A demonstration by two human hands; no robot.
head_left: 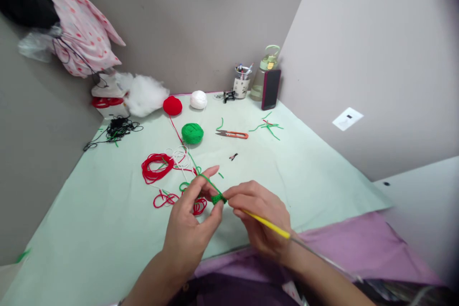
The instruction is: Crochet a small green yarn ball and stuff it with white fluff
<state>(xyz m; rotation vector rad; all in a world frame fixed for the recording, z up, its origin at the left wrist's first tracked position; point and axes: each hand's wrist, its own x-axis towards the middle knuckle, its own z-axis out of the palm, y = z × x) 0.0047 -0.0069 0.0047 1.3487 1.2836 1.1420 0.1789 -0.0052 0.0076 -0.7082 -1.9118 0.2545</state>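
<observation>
1. The left hand pinches a small green crochet piece between thumb and middle finger. Its forefinger is raised, and a green strand runs over it.
2. The right hand is closed around a yellow crochet hook, whose tip meets the green crochet piece.
3. The piece is held just above the pale green surface, near its front edge and between both hands.
4. The strand leads back to a green yarn ball further up the surface.
5. Loose red yarn lies left of the hands, and orange snips lie just right of the green ball.
6. A red yarn ball and a white yarn ball sit near the wall.
</observation>
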